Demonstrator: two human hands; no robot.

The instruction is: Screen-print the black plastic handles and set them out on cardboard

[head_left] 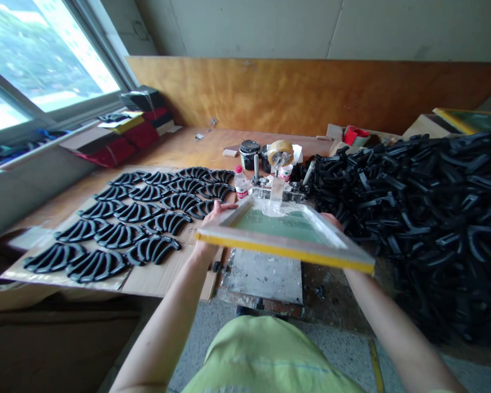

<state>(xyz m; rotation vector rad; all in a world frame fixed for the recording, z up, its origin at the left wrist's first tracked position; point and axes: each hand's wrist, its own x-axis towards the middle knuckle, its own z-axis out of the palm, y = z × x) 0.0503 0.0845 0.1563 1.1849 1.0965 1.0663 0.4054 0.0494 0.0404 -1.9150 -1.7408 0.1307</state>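
Between two hands, seen from the head camera, a frame (278, 226) is held above a metal plate (265, 275). The left hand (213, 214) clasps its left side; the right hand (332, 219) appears to grip the opposite side, its fingers largely hidden by the rim. Work looks partway along. Left of the hands, curved black parts (123, 234) lie in orderly rows on cardboard (155, 281), seemingly the share already set out. To their right, a far larger loose heap (425, 202) of black parts appears to be what is left. Whether the rows are finished pieces cannot be told. Flat and four-sided, the frame has a pale, stained rim, a yellow near edge and a dull green sheet across its middle. Beyond the hands, a bottle (240, 184) and a dark tub (249, 155) stand on the table (225, 143).
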